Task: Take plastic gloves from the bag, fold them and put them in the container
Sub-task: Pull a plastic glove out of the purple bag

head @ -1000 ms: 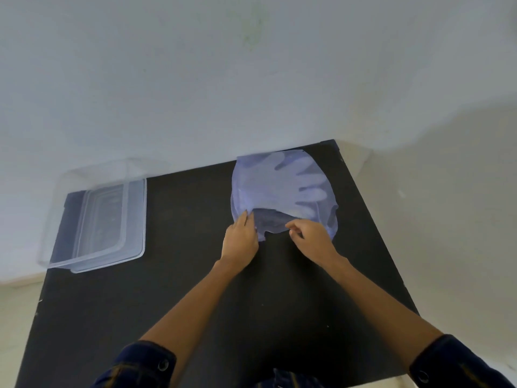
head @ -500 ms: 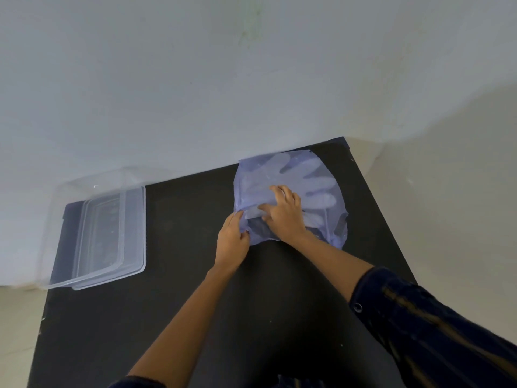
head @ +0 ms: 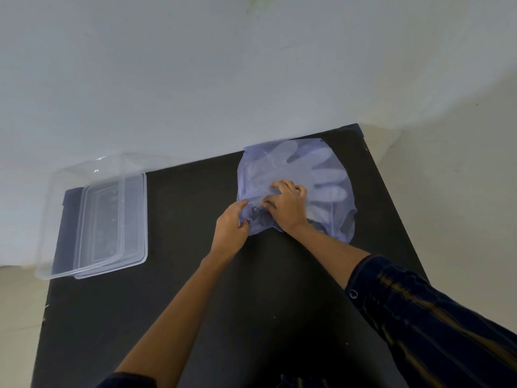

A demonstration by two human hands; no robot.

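Note:
A translucent bluish plastic bag (head: 333,169) lies on the black table at the far right, with the pale finger shapes of plastic gloves (head: 326,177) showing through it. My left hand (head: 232,228) pinches the bag's near left edge at its mouth. My right hand (head: 288,203) is on the bag's opening, its fingers curled into crumpled plastic there. Whether those fingers hold a glove or only the bag film is unclear. A clear plastic container (head: 84,219) stands at the table's far left.
The black table (head: 181,289) ends at a white wall (head: 251,79) behind the bag and container. The container's clear lid (head: 134,247) lies under or beside it. The table's right edge runs close to the bag.
My right hand has pushed forward from the bag's near edge onto its opening and curled its fingers. My left hand stays gripping the left edge. The bag has bunched up there.

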